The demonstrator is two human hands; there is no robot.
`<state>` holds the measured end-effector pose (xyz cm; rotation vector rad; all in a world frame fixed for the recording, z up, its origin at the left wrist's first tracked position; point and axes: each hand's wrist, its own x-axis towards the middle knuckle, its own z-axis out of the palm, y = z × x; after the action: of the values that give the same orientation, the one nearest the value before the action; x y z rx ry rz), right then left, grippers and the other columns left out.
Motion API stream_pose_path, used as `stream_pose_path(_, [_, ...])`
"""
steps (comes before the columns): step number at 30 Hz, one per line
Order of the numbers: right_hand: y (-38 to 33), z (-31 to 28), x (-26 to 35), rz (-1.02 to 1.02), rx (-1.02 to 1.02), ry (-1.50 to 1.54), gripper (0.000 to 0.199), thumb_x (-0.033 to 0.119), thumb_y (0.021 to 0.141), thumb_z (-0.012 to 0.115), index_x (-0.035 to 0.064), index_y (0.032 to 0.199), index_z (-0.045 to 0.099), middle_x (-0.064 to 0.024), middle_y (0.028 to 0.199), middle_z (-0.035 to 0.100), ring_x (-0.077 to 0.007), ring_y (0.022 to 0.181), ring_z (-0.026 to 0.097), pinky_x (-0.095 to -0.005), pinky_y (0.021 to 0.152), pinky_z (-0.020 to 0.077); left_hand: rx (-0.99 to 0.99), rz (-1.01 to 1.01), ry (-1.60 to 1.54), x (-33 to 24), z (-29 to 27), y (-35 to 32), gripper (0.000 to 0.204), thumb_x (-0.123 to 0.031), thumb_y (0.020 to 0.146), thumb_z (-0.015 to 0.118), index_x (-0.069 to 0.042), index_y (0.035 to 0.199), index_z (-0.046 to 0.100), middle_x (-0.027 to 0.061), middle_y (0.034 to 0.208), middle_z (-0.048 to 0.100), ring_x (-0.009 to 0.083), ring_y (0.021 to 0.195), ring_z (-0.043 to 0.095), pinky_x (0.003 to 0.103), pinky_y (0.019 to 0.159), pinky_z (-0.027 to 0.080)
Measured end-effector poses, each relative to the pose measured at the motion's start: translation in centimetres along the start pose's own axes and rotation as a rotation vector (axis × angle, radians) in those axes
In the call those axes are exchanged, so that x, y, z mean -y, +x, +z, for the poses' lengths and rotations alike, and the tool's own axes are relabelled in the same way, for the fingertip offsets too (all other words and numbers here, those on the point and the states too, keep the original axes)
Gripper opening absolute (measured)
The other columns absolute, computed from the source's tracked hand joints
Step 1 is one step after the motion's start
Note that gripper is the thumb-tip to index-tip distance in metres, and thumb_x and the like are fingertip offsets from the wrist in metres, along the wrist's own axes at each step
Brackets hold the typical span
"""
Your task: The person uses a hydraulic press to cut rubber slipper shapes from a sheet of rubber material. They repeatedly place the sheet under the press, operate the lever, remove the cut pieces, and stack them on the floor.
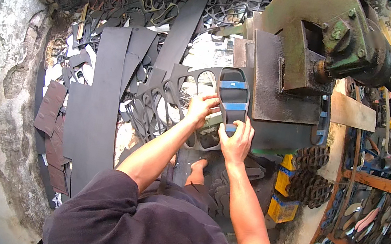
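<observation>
A big green press fills the upper right. A dark rubber sheet, punched full of holes, lies just left of it. A sole-shaped cutter with blue bands sits on the sheet by the press. The left hand and right hand, fingers curled, pinch the cutter's edges.

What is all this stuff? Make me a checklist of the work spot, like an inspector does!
Surface: press bed, mostly covered by a dark rubber sheet.
Job's things: sole-shaped cutting die with blue bands, lying on the sheet beside the green press head.
Clutter: punched-out rubber scrap, uncut strips, stacked cut soles.
Hands: left hand and right hand both on the die's near end.
Cables: nothing seen.
Surroundings: rough wall, shelves of footwear, yellow boxes.
</observation>
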<state>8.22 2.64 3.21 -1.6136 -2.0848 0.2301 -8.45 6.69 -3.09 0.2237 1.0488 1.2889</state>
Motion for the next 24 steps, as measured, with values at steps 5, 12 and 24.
stream_pose_path(5, [-0.2,0.4,0.1,0.028,0.037,-0.021,0.064,0.034,0.078,0.086,0.0019,0.124,0.055,-0.0273,0.141,0.053,-0.043,0.125,0.052,-0.0504,0.106,0.0448,-0.061,0.03,0.023,-0.3,0.8,-0.7,0.039,-0.009,0.099,0.066,0.007,0.134,0.06,0.0157,0.125,0.068,0.0234,0.109,0.069,0.037,0.095,0.06])
stream_pose_path(12, [-3.7,-3.4,-2.8,0.031,0.17,-0.007,0.101,0.044,0.065,0.094,0.0,0.143,0.048,-0.0193,0.151,0.045,-0.042,0.144,0.035,-0.0556,0.12,0.0299,0.006,0.168,0.138,-0.7,1.5,-2.2,0.062,-0.008,0.096,0.073,0.006,0.15,0.046,0.0196,0.142,0.059,0.0214,0.118,0.065,0.034,0.103,0.056])
stream_pose_path(24, [-5.1,-2.3,-5.8,-0.014,0.128,0.07,0.085,0.032,0.071,0.091,0.0029,0.143,0.054,-0.0148,0.15,0.052,-0.0404,0.145,0.04,-0.0566,0.122,0.0288,0.062,0.176,0.034,-0.6,1.8,-3.0,0.061,-0.009,0.098,0.072,0.007,0.15,0.045,0.0177,0.138,0.062,0.0202,0.119,0.065,0.032,0.106,0.054])
